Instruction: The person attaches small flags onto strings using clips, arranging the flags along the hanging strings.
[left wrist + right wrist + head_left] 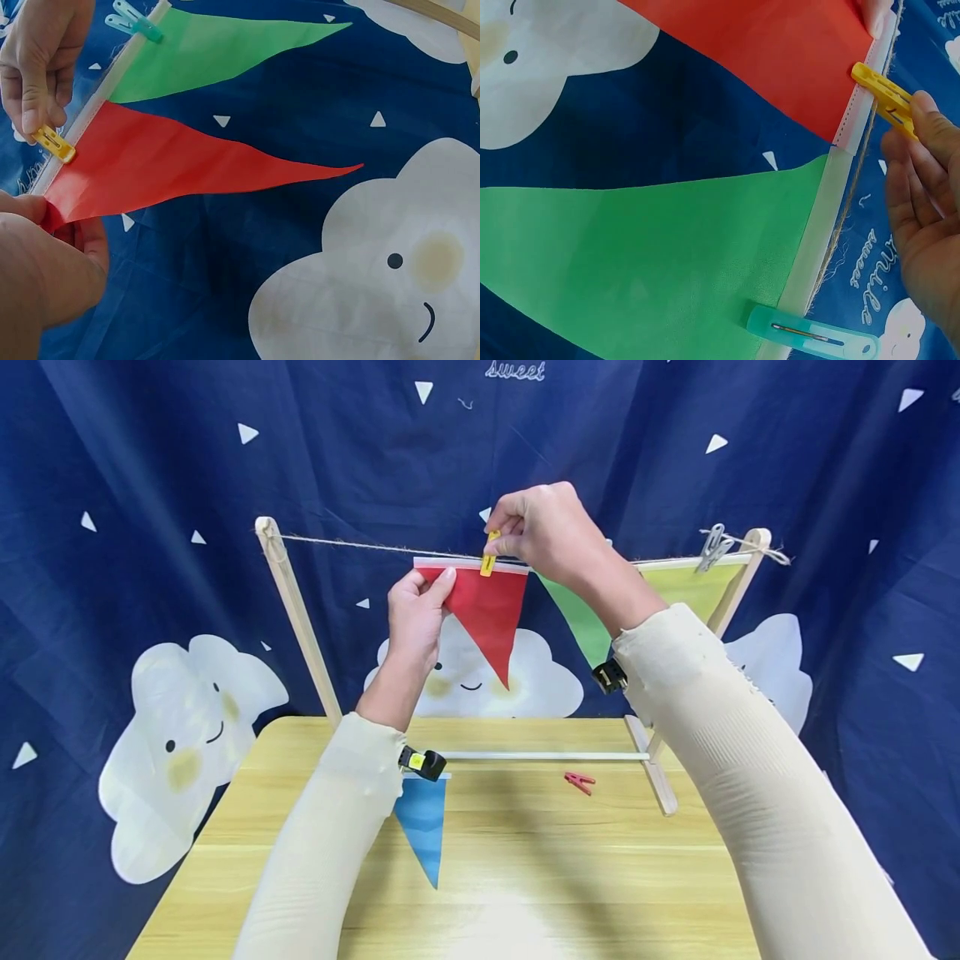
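My left hand (416,614) pinches the top left corner of a red pennant (491,610) between thumb and fingers. Its white top band lies along a twine line (352,543). The right hand (551,531) grips a yellow clothespin (489,556) by its upper end, and the clothespin's lower end sits over the white band. To the right of the red pennant hangs a green pennant (667,247), held on the twine by a teal clothespin (814,332). In the head view my right forearm partly hides the green pennant.
A yellow-green pennant (693,589) hangs at the right under a grey clothespin (714,547). Wooden posts (300,618) carry the twine, joined low down by a white rod (540,756). On the table (510,860) lie a blue pennant (425,822) and a red clothespin (580,783).
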`<state>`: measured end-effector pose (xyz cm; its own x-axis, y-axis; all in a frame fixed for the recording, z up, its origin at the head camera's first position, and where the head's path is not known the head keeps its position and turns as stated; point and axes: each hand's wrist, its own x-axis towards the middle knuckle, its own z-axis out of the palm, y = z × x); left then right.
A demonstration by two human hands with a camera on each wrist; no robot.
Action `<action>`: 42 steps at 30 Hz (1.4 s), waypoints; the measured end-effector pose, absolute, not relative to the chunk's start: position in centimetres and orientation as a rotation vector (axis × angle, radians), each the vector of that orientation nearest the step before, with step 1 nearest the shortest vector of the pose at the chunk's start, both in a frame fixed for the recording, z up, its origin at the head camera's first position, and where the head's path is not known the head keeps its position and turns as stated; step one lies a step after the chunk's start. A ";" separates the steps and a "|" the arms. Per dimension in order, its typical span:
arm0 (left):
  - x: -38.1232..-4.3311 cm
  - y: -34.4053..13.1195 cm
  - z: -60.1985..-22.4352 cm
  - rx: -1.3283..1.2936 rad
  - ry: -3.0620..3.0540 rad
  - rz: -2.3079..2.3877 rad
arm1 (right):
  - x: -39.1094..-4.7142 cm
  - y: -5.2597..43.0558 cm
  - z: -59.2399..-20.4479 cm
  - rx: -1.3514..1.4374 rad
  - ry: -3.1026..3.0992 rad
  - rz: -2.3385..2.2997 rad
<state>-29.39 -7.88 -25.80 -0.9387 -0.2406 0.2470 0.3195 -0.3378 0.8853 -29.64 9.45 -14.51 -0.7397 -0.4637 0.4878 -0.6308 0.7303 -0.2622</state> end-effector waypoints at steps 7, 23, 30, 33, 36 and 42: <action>-29.4 -7.9 -25.8 -0.108 -1.532 -2.358 | -29.8 9.5 -14.7 0.850 -2.551 0.582; -29.6 -7.9 -25.8 -0.083 -1.523 -2.389 | -29.9 9.3 -14.9 0.824 -2.622 0.591; -29.5 -7.8 -25.7 -0.082 -1.522 -2.396 | -29.8 9.3 -14.9 0.803 -2.656 0.588; -29.5 -7.8 -25.7 -0.088 -1.523 -2.398 | -29.7 9.3 -14.9 0.808 -2.664 0.594; -29.4 -7.7 -25.7 -0.089 -1.524 -2.399 | -29.8 9.3 -14.9 0.817 -2.666 0.598; -29.4 -7.7 -25.8 -0.097 -1.537 -2.381 | -29.8 9.3 -14.8 0.823 -2.669 0.586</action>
<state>-29.43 -7.73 -25.83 -0.9512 -0.2171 0.2194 0.2893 -0.3794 0.8788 -29.79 9.33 -14.78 -0.7961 -0.4701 0.3811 -0.5865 0.7547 -0.2942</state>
